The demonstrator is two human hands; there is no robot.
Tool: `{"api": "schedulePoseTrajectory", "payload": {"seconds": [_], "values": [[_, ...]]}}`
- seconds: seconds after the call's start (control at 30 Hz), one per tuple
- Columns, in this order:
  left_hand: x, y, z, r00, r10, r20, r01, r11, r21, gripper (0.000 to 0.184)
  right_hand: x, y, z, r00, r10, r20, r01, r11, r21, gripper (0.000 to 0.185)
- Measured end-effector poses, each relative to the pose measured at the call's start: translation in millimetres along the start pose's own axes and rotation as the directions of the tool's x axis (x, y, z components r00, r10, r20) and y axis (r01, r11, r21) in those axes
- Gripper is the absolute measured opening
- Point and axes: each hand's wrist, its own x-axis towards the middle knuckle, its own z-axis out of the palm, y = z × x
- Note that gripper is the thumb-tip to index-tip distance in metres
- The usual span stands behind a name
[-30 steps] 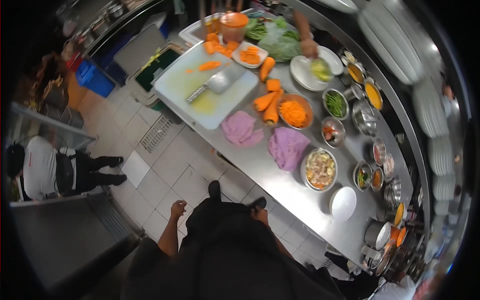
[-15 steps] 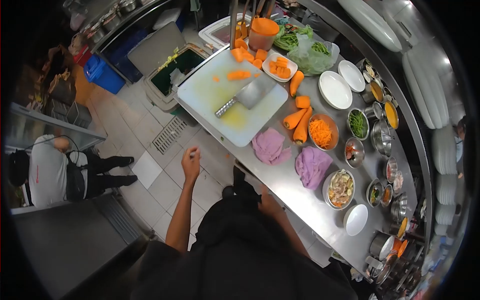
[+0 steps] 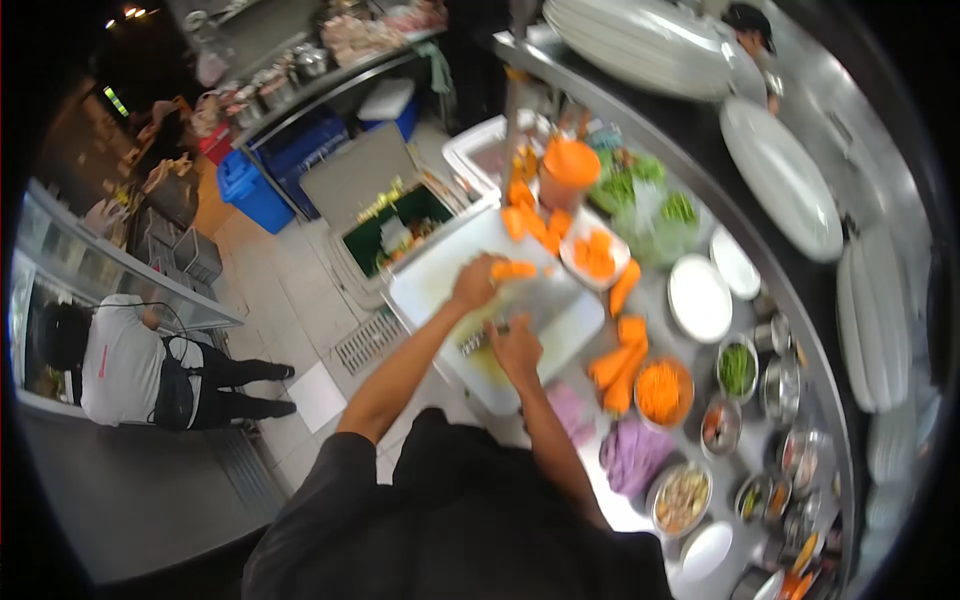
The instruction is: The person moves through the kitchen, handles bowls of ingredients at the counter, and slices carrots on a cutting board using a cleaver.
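Observation:
My left hand (image 3: 476,282) is over the white cutting board (image 3: 425,290), its fingers closed at the end of some cut carrot (image 3: 516,270). My right hand (image 3: 516,346) is closed around the cleaver (image 3: 545,305) where handle meets blade, and the patterned end of the handle sticks out to the left. The blade lies low over the board, blurred and partly hidden by the hand. Carrot chunks (image 3: 553,232) sit at the board's far corner, beside a white dish (image 3: 620,272) of cut carrot. Whole carrots (image 3: 622,375) lie to the right.
Purple cloths (image 3: 636,455) lie by the near table edge. A bowl of shredded carrot (image 3: 664,392), white plates (image 3: 699,299) and several metal bowls fill the right side. A green-lined bin (image 3: 395,235) stands open at the left. A person (image 3: 125,360) stands farther left.
Both hands have moved from beside the table onto the cutting board. My left hand has reached the cut carrot, and my right hand has taken hold of the cleaver. The view has shifted.

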Motion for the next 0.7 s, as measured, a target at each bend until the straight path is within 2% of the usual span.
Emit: {"api": "schedulePoseTrajectory", "payload": {"seconds": [0.1, 0.17, 0.2, 0.27, 0.3, 0.37, 0.4, 0.5, 0.53, 0.6, 0.63, 0.67, 0.7], "values": [[28, 21, -1, 0.977, -0.085, 0.193, 0.055, 0.986, 0.156, 0.054, 8, -7, 8, 0.994, 0.109, 0.030, -0.106, 0.990, -0.090, 0.063], [41, 6, 11, 0.963, 0.069, 0.259, -0.114, 0.980, 0.162, 0.056, 11, -14, 10, 0.984, 0.179, -0.010, -0.179, 0.980, -0.086, 0.061], [47, 2, 13, 0.962, 0.083, 0.260, -0.127, 0.980, 0.156, 0.056, 13, -8, 19, 0.984, 0.175, -0.026, -0.177, 0.980, -0.094, 0.062], [53, -1, 11, 0.880, 0.170, 0.443, -0.242, 0.964, 0.110, 0.057, 5, -2, 28, 0.974, 0.208, -0.094, -0.215, 0.975, -0.065, 0.065], [53, -1, 8, 0.871, 0.195, 0.451, -0.263, 0.960, 0.094, 0.057, -2, -3, 26, 0.961, 0.233, -0.149, -0.240, 0.970, -0.031, 0.065], [60, 2, 1, 0.786, 0.145, 0.602, -0.181, 0.984, -0.001, 0.058, -11, -7, 24, 0.919, 0.349, -0.184, -0.367, 0.928, -0.069, 0.062], [60, 3, -3, 0.773, 0.168, 0.612, -0.200, 0.980, -0.016, 0.058, -13, -10, 20, 0.907, 0.369, -0.202, -0.388, 0.919, -0.065, 0.062], [46, -15, -6, 0.729, 0.158, 0.666, -0.170, 0.984, -0.047, 0.051, -33, 0, 26, 0.779, 0.549, -0.303, -0.592, 0.803, -0.069, 0.068], [43, -32, 8, 0.765, 0.195, 0.614, -0.164, 0.981, -0.107, 0.048, -40, 4, 27, 0.774, 0.523, -0.358, -0.573, 0.819, -0.041, 0.066], [28, -45, 17, 0.868, 0.293, 0.401, -0.217, 0.950, -0.225, 0.039, -59, -2, 18, 0.772, 0.418, -0.478, -0.476, 0.879, -0.001, 0.064], [35, -52, 21, 0.822, 0.389, 0.415, -0.348, 0.921, -0.174, 0.035, -72, -10, 9, 0.767, 0.427, -0.478, -0.480, 0.877, 0.013, 0.064], [42, -61, 24, 0.784, 0.502, 0.364, -0.466, 0.864, -0.189, 0.031, -81, -26, -7, 0.759, 0.525, -0.384, -0.546, 0.835, 0.062, 0.045], [55, -48, 1, 0.750, 0.509, 0.422, -0.495, 0.855, -0.152, 0.031, -96, -23, -6, 0.774, 0.438, -0.458, -0.449, 0.889, 0.090, 0.040]]}}
